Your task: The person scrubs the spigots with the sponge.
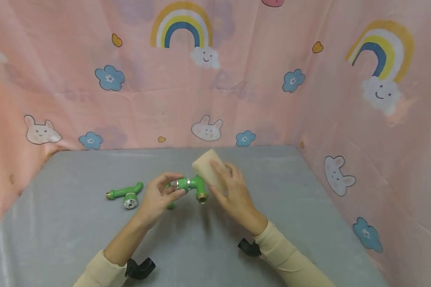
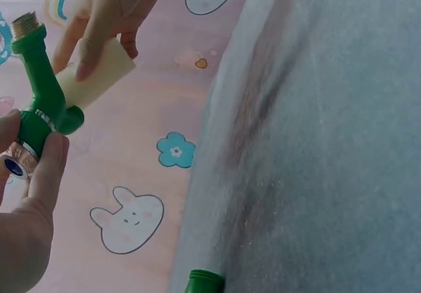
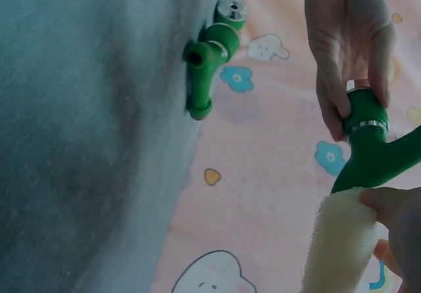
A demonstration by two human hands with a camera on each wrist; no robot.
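Note:
A green tap with a brass threaded end is up in my left hand, fingers and thumb pinching its round ribbed knob. My right hand grips a cream-coloured sponge by its sides. In the right wrist view, the end of the sponge meets the green body of the tap. The brass thread of that tap stands bare in the left wrist view. Part of the knob is hidden behind my left fingers.
A second green tap lies on the grey tabletop to the left of my left hand. Another bit of green shows just below that hand. Pink patterned cloth hangs behind the table and along its sides.

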